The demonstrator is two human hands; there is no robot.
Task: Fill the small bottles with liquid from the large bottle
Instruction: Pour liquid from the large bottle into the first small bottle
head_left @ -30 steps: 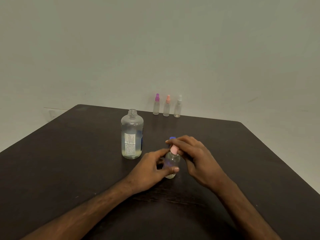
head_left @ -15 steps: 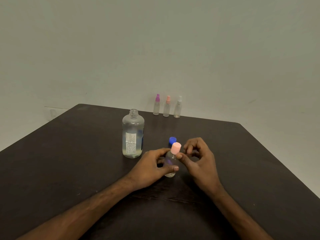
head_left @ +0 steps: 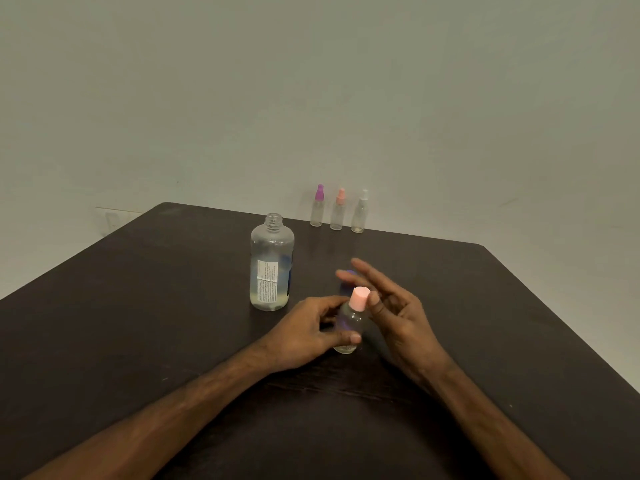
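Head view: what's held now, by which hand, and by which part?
The left hand grips the small pink-capped bottle, fingers round its clear body. The right hand is open beside the cap and holds nothing.

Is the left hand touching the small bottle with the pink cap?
Touching. The head view shows the left hand gripping the small bottle, thumb across its front.

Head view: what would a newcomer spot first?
The pink-capped small bottle at the centre of the table, gripped by the left hand, with the right hand spread beside its cap. Left of it stands the uncapped large bottle; three spray bottles line the far edge.
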